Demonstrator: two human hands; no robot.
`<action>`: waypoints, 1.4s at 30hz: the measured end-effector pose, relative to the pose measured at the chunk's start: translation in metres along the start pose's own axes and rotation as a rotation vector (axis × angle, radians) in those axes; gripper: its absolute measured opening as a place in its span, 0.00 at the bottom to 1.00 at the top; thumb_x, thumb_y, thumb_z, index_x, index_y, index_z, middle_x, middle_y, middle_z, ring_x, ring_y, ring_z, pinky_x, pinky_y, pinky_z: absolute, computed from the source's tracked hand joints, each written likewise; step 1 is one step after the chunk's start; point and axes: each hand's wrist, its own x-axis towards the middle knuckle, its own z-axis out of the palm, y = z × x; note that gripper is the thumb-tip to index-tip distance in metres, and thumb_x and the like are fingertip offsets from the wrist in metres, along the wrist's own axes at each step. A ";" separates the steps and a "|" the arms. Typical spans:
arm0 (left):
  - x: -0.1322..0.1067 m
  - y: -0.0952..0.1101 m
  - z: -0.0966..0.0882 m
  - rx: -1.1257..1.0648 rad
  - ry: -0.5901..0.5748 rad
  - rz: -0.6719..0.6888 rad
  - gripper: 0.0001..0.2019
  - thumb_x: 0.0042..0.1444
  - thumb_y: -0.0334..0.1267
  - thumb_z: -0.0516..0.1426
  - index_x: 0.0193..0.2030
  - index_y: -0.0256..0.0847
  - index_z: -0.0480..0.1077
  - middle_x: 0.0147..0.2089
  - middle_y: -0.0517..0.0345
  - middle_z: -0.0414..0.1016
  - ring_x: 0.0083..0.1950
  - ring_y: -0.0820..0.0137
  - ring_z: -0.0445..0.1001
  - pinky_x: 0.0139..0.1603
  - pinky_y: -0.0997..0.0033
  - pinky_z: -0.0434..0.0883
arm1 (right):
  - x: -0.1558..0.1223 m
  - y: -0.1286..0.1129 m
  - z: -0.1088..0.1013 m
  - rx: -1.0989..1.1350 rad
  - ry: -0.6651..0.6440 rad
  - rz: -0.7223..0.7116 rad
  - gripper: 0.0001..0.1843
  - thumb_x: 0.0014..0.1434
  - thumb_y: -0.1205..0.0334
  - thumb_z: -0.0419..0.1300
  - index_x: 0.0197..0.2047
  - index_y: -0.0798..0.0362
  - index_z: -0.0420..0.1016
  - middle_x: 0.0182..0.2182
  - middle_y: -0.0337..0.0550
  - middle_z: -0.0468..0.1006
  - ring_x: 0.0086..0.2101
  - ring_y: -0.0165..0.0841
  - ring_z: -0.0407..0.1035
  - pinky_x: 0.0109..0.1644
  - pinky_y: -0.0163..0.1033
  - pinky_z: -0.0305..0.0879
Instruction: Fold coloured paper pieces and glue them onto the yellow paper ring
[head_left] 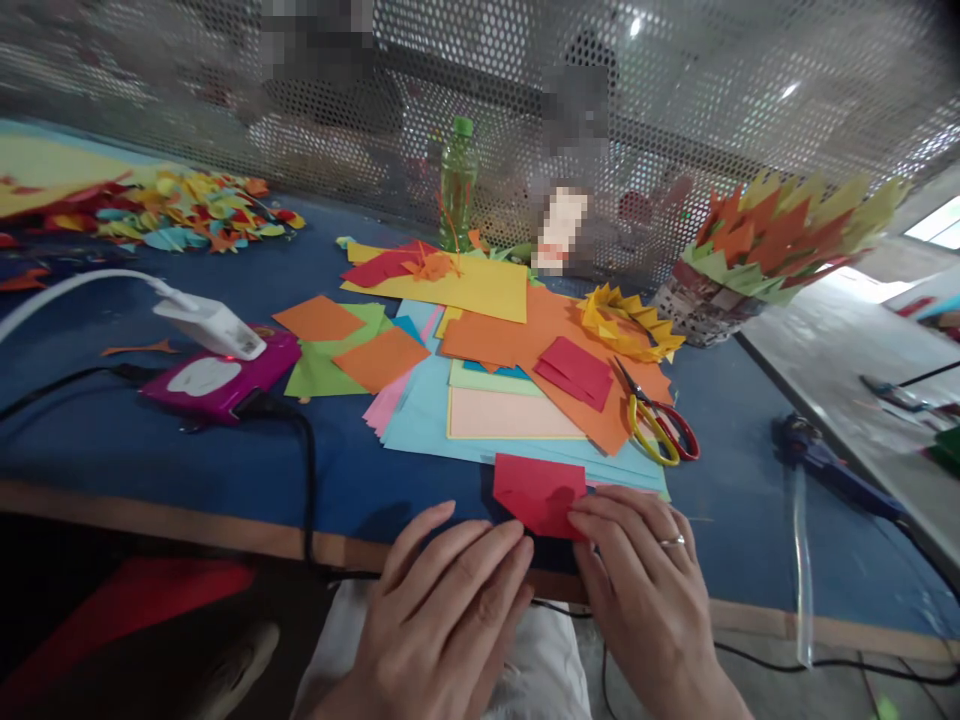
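Note:
A red piece of paper (538, 492) lies near the front edge of the blue table, its lower left corner slanted by a fold. My right hand (645, 560), with a ring on one finger, pinches the paper's right edge between thumb and fingers. Stretched fingers of my left hand (457, 590) rest at the folded lower left edge. The left thumb is hidden. Just behind the red paper are stacked coloured sheets, with an orange sheet (559, 315), small red pieces (574, 372) and scissors (654, 420) with red and yellow handles on top.
A purple power strip (225, 375) with a white charger (210, 325) sits left. Paper scraps (202, 205) are heaped behind it. A green bottle (457, 185) stands at the mesh panel. Right are a yellow paper ring (626, 325), a paper-petalled basket (705, 300) and a glue gun (832, 470).

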 end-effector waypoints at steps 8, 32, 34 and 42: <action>-0.002 0.001 0.006 0.053 -0.043 0.013 0.14 0.64 0.24 0.54 0.53 0.32 0.75 0.51 0.47 0.80 0.51 0.63 0.78 0.53 0.64 0.76 | 0.002 -0.012 0.003 0.173 0.033 -0.098 0.09 0.65 0.72 0.58 0.44 0.53 0.78 0.38 0.41 0.83 0.47 0.37 0.72 0.56 0.44 0.60; 0.015 -0.002 0.004 -0.101 -0.162 0.025 0.12 0.65 0.25 0.52 0.45 0.36 0.77 0.48 0.52 0.80 0.52 0.66 0.76 0.61 0.61 0.73 | -0.004 0.003 0.001 0.186 -0.029 -0.023 0.14 0.64 0.74 0.56 0.47 0.54 0.80 0.42 0.42 0.82 0.48 0.37 0.68 0.57 0.45 0.57; 0.017 -0.004 0.004 -0.129 -0.184 -0.015 0.13 0.65 0.25 0.52 0.46 0.38 0.77 0.46 0.54 0.80 0.50 0.67 0.75 0.60 0.61 0.72 | -0.005 0.005 -0.001 0.221 -0.060 -0.033 0.16 0.65 0.74 0.54 0.49 0.54 0.79 0.43 0.43 0.82 0.49 0.36 0.68 0.56 0.44 0.58; 0.024 -0.007 0.010 -0.266 -0.243 -0.199 0.08 0.64 0.26 0.55 0.41 0.41 0.75 0.42 0.58 0.77 0.43 0.68 0.72 0.45 0.66 0.70 | -0.028 0.022 -0.004 0.229 -0.108 -0.153 0.22 0.62 0.78 0.51 0.56 0.58 0.76 0.53 0.44 0.79 0.53 0.40 0.66 0.57 0.48 0.59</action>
